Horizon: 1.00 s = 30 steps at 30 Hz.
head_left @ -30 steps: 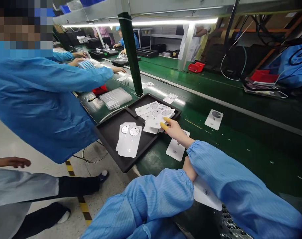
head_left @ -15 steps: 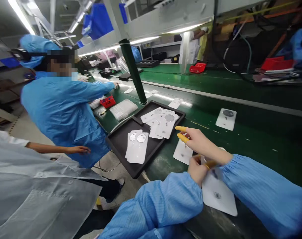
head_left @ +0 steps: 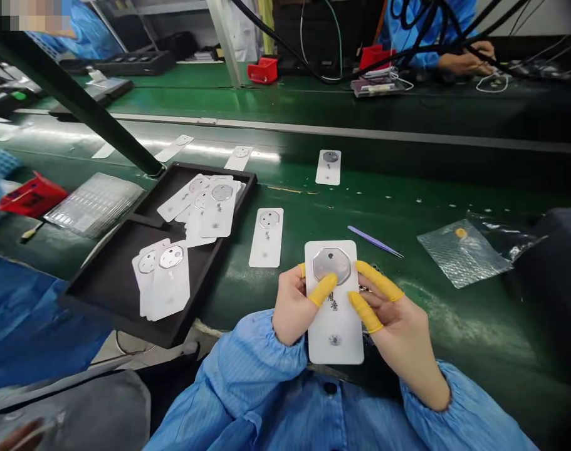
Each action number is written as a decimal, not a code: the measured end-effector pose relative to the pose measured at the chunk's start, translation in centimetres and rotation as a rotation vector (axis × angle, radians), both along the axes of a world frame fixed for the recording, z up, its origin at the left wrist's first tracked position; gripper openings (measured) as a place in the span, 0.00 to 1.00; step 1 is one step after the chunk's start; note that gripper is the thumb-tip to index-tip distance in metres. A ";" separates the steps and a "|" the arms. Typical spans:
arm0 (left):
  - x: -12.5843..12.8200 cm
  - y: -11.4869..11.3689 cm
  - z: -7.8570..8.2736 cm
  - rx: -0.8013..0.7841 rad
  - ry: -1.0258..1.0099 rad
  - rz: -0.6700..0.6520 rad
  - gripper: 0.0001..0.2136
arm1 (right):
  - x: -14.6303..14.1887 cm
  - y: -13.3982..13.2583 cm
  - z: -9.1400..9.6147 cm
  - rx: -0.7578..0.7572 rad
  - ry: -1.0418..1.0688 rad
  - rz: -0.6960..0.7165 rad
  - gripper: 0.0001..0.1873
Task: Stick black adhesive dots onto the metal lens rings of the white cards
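Observation:
Both my hands hold one white card (head_left: 335,319) with a shiny octagonal metal piece near its top. My left hand (head_left: 294,304) grips the card's left edge, its yellow-capped thumb resting on the metal piece. My right hand (head_left: 398,319) holds the right edge, with yellow finger cots on thumb and forefinger. A similar card (head_left: 266,237) lies on the green belt just beyond, to the left. A purple pair of tweezers (head_left: 374,241) lies on the belt to the right of the card.
A black two-part tray (head_left: 125,275) at the left holds two piles of the same cards. More cards (head_left: 328,166) lie farther out on the belt. A clear bag (head_left: 464,252) lies at right, a clear blister sheet (head_left: 94,203) and red bin (head_left: 29,194) at left. Another person's blue sleeve fills the lower left.
My view has swung from the left to straight ahead. My right hand drew back from the tray, and both hands now hold a card up in front of me.

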<state>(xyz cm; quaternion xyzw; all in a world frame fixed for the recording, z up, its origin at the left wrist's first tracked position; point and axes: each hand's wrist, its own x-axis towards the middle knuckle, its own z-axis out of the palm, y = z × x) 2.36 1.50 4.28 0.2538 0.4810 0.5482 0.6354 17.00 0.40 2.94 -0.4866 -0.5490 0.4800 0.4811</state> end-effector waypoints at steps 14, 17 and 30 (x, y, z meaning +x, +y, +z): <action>0.8 -2.3 1.7 0.033 0.024 -0.059 0.07 | 0.9 -3.8 0.8 0.146 -0.138 -0.245 0.25; 1.0 -2.2 1.8 0.034 0.045 -0.032 0.09 | 0.9 -4.0 0.7 0.173 -0.179 -0.250 0.27; 0.9 -0.7 -0.3 -0.002 0.033 -0.184 0.18 | 1.2 -2.8 -1.6 -0.055 -0.228 -0.315 0.19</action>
